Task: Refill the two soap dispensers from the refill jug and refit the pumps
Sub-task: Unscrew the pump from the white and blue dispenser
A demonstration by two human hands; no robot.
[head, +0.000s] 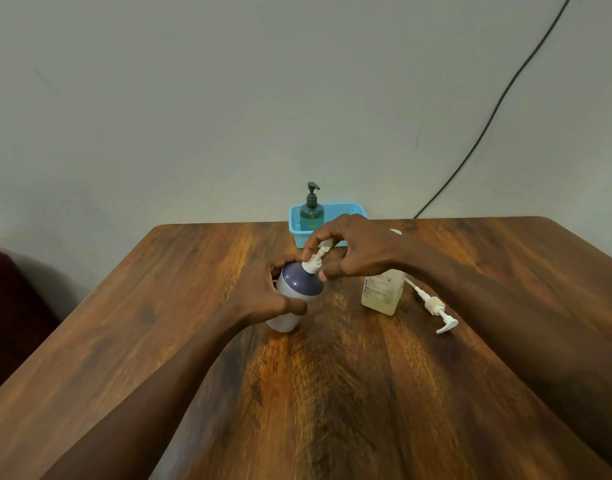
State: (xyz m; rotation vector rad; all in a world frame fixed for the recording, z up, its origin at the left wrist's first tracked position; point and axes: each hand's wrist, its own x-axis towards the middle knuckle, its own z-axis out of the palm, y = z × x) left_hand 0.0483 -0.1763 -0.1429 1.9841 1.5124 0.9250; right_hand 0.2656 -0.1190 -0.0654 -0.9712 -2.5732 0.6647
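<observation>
From the head camera: on the wooden table (332, 393), the left hand (259, 299) curls round the dark-topped dispenser (297, 284) near the middle. The right hand (360, 252) pinches its white pump (313, 265). A clear bottle (380, 294) stands beside, and a loose pump (436, 308) lies next to it.

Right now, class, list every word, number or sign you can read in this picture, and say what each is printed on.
Clear bottle, label: a blue word up the left edge, too blurred to read.
Same label: small print and a red mark, too small to read.
Purple-topped bottle, white pump, green bottle, blue basket: no text shows.
</observation>
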